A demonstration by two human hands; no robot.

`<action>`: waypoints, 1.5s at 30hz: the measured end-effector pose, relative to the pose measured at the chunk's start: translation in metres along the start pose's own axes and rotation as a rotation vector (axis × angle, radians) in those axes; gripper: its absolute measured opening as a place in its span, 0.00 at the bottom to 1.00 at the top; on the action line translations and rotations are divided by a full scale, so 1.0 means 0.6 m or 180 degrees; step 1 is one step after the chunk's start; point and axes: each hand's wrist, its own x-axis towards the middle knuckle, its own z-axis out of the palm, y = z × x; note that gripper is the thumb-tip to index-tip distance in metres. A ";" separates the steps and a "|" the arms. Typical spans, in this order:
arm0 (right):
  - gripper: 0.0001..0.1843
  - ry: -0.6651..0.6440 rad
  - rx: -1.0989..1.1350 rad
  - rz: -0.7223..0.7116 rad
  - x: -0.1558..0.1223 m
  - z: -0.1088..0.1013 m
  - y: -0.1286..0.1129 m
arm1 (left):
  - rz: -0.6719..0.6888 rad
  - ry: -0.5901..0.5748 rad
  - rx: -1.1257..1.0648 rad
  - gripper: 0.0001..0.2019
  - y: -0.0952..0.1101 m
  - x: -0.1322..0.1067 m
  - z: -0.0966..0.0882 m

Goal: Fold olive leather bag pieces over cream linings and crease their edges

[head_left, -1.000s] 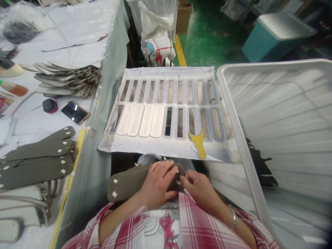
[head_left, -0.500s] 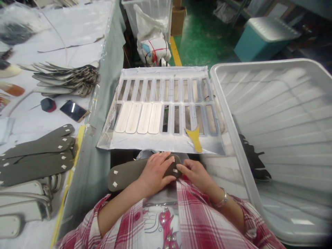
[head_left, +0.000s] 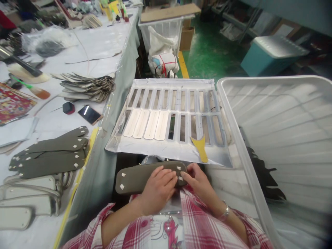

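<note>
A long olive-grey leather strip with small white tabs at its ends lies across my lap. My left hand rests on top of it near its right end, fingers curled over and pressing it down. My right hand pinches at a white tab on the strip's right end with fingertips together. A silver bracelet sits on my right wrist.
A slotted white template board with several pale pieces in its slots and a yellow tool lies ahead. A large white plastic bin stands right. On the left table lie stacked olive strips, a phone and metal-edged pieces.
The view has tilted up, showing more of the table. Both hands stay on the strip's right end, with only small shifts of the fingers.
</note>
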 end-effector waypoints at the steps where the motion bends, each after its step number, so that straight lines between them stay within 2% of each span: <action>1: 0.11 0.0006 -0.0005 -0.0044 0.001 -0.001 0.000 | 0.0043 -0.0024 0.0100 0.17 0.002 -0.003 0.002; 2: 0.11 0.0077 -0.0084 -0.0165 0.002 -0.002 -0.001 | 0.0078 -0.0053 0.0176 0.17 0.003 -0.005 0.002; 4: 0.15 0.0406 -0.0539 -0.0716 0.001 -0.003 -0.006 | 0.0153 -0.0112 0.0260 0.18 0.003 -0.009 0.001; 6: 0.18 0.0688 -0.1296 -0.1563 -0.002 -0.003 -0.016 | 0.0221 -0.0160 0.0291 0.18 -0.004 -0.021 -0.007; 7: 0.18 0.0679 -0.1698 -0.2019 -0.004 -0.001 -0.022 | 0.0233 -0.0147 0.0309 0.18 -0.012 -0.033 -0.014; 10: 0.17 0.0108 -0.2632 -0.3080 -0.010 0.013 -0.036 | 0.0032 0.0076 0.0487 0.20 -0.047 -0.093 -0.045; 13: 0.23 -0.0206 -0.3052 -0.3570 -0.011 0.043 -0.046 | -0.0395 0.0221 0.0748 0.21 -0.087 -0.172 -0.084; 15: 0.25 -0.0313 -0.3146 -0.3735 -0.009 0.069 -0.054 | -0.0557 0.0209 0.0841 0.19 -0.105 -0.215 -0.106; 17: 0.26 -0.0486 -0.3166 -0.3831 -0.006 0.098 -0.068 | -0.0620 0.0217 0.0846 0.18 -0.115 -0.239 -0.119; 22: 0.28 -0.0971 -0.2917 -0.3938 0.006 0.174 -0.125 | -0.0762 0.0322 0.0516 0.18 -0.124 -0.241 -0.123; 24: 0.29 -0.1159 -0.2840 -0.3966 0.010 0.190 -0.143 | -0.0744 0.0308 0.0376 0.17 -0.130 -0.240 -0.122; 27: 0.28 -0.1290 -0.2926 -0.3971 0.018 0.173 -0.143 | -0.0721 0.0219 0.0277 0.16 -0.139 -0.246 -0.121; 32: 0.29 -0.1109 -0.3502 -0.4007 0.025 0.062 -0.088 | -0.0644 0.0157 0.0386 0.17 -0.138 -0.250 -0.119; 35: 0.30 -0.1088 -0.3670 -0.4085 0.018 0.030 -0.077 | -0.0423 0.0146 0.0536 0.17 -0.139 -0.249 -0.119; 37: 0.30 -0.1209 -0.3631 -0.4048 0.012 0.044 -0.089 | -0.0208 0.0162 0.0589 0.16 -0.145 -0.249 -0.120; 43: 0.36 -0.1861 -0.3250 -0.4217 0.020 0.148 -0.150 | 0.0219 0.0042 0.0675 0.14 -0.157 -0.242 -0.129; 45: 0.36 -0.1928 -0.3197 -0.4227 0.027 0.157 -0.159 | 0.0205 0.0075 0.0681 0.13 -0.157 -0.240 -0.130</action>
